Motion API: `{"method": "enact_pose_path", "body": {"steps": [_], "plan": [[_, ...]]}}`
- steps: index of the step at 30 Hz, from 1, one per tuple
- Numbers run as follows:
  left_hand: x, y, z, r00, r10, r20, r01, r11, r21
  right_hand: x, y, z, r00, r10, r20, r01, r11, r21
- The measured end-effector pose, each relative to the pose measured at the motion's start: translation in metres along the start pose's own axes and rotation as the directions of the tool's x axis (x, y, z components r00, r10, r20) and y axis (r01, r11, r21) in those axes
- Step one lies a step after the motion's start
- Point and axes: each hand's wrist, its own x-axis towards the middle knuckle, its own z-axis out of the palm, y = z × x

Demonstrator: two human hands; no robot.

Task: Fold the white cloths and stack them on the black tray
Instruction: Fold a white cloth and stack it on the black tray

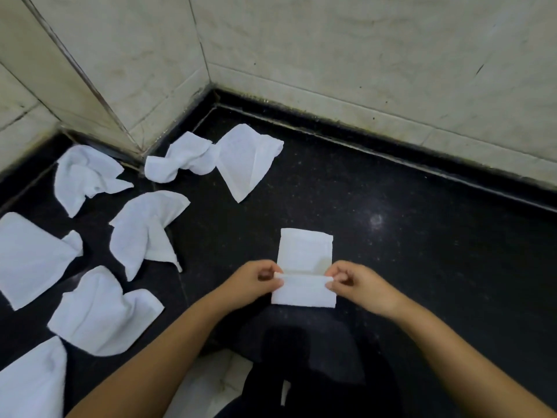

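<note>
Head view: left hand [259,280] and right hand [355,282] each pinch an end of the near flap of a white cloth [304,267] lying on the black counter [422,251]. Crumpled cloths [144,227] lie left, perhaps seven.

The setting is looking like a service or utility corner of a tiled building, perhaps a washroom or pantry area. Pale marble-like wall tiles [346,49] with stained, grimy joints are meeting at a corner [211,82], and a polished black speckled stone table [422,251] is running along them, with white cloths [90,176] lying scattered on it.
</note>
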Motion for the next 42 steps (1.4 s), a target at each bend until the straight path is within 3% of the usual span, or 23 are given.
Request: {"method": "enact_pose_path", "body": {"steps": [5, 9, 18, 23, 25, 30, 34, 36, 38, 40, 42], "plan": [[0.058, 0.026, -0.011, 0.979, 0.006, -0.205, 0.021, 0.991, 0.130, 0.047, -0.014, -0.018, 0.954, 0.104, -0.280, -0.103, 0.995, 0.018], [0.087, 0.030, -0.007, 0.961, -0.038, -0.274, 0.108, 0.963, 0.245, 0.073, -0.018, -0.014, 0.901, 0.202, -0.384, -0.216, 0.976, 0.007], [0.079, 0.022, 0.008, 0.883, 0.015, -0.469, 0.200, 0.891, 0.407, 0.074, -0.015, -0.001, 0.832, 0.232, -0.503, -0.355, 0.921, -0.163], [0.067, 0.014, 0.021, 0.893, -0.043, -0.447, 0.341, 0.714, 0.612, 0.068, -0.021, 0.016, 0.814, 0.334, -0.474, -0.490, 0.834, -0.253], [0.071, 0.019, 0.024, 0.900, -0.063, -0.431, 0.348, 0.701, 0.623, 0.072, -0.026, 0.022, 0.796, 0.347, -0.495, -0.526, 0.801, -0.285], [0.077, 0.029, 0.020, 0.915, -0.166, -0.368, 0.346, 0.791, 0.504, 0.073, -0.034, 0.021, 0.781, 0.439, -0.444, -0.562, 0.804, -0.195], [0.072, 0.047, 0.009, 0.956, -0.136, -0.260, 0.182, 0.970, 0.160, 0.056, -0.032, 0.009, 0.767, 0.473, -0.433, -0.378, 0.879, 0.291], [0.072, 0.064, 0.008, 0.973, -0.125, -0.193, 0.125, 0.992, -0.011, 0.038, -0.030, -0.002, 0.769, 0.501, -0.396, -0.219, 0.790, 0.573], [0.072, 0.083, 0.017, 0.982, -0.173, -0.080, 0.151, 0.962, -0.226, 0.013, -0.024, -0.014, 0.774, 0.529, -0.348, -0.080, 0.627, 0.775], [0.069, 0.098, 0.033, 0.972, -0.219, 0.086, 0.235, 0.886, -0.399, -0.014, -0.015, -0.025, 0.770, 0.544, -0.334, 0.018, 0.505, 0.863], [0.061, 0.110, 0.056, 0.948, -0.236, 0.215, 0.310, 0.840, -0.446, -0.045, -0.004, -0.030, 0.756, 0.553, -0.350, 0.085, 0.446, 0.891]]}}
